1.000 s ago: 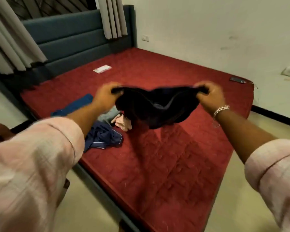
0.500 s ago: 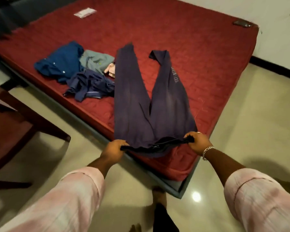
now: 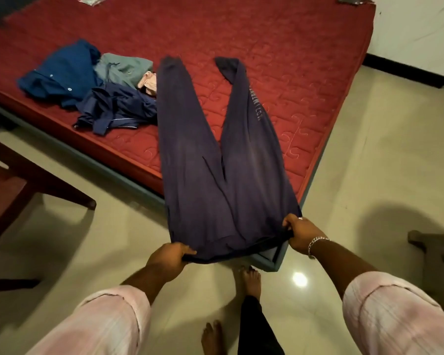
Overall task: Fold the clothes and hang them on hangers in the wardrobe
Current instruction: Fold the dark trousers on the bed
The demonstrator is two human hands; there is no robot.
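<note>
Gripping the waistband at the lower middle of the frame, the left hand (image 3: pixel 168 260) and the right hand (image 3: pixel 301 233) hold a pair of dark purple trousers (image 3: pixel 215 162) stretched between them. The fingers of each hand are curled round the waistband edge, thumbs on top, pinching the cloth. The right wrist carries a silver bracelet (image 3: pixel 317 242).

Pale lettering runs lengthwise down the right-hand leg, near the centre of the frame; it is too faint and foreshortened to read.

The trousers lie flat on a red mattress (image 3: pixel 280 47), their long axis running from the waistband at the bed's near corner up toward the top of the frame. The 2 legs spread into a narrow V, cuffs pointing away from the person; the right-hand cuff is twisted over.

In the upper left, touching the left-hand leg, sits a heap of clothes (image 3: pixel 92 85): a blue shirt, a grey-green garment, a navy one and a bit of pink cloth. A white slip (image 3: pixel 94 0) and a dark flat object (image 3: pixel 349 0) lie at the top edge. Bare feet (image 3: pixel 250 278) stand on the tiled floor (image 3: pixel 369 162), and a wooden table (image 3: pixel 10 190) shows at the left.
</note>
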